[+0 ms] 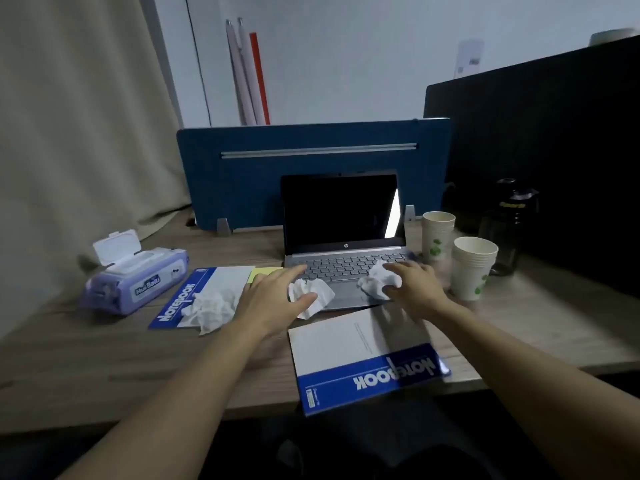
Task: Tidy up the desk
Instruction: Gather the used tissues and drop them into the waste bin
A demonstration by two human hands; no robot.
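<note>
The tabletop fills the lower half of the frame, a wood-grain surface with many loose things on it, so the tidying seems to be at its beginning. In the middle stands the open laptop with a dark screen, in front of a blue divider panel. Below it, at the lower centre, one notebook lies with its blue title band toward the near edge and hangs a little over that edge; a second notebook lies at the centre left, tilted, with a yellow sheet next to its upper corner. Further left is a purple pack of wet wipes with its white lid standing open. At the right of the laptop there are two stacks of paper cups and behind them a dark bottle. The step in hand, as I judge it, is to collect the crumpled tissues. The left hand is spread open over one white tissue on the front edge of the laptop, thumb and fingers on both sides of it but not yet pressed together. The right hand is curled around a second tissue on the palm rest and appears to be closed on it. A third tissue rests untouched on the left notebook. The next move asks the left hand to pinch its tissue fully; the paper is light, soft and wrinkled, so a gentle grip should be enough.
</note>
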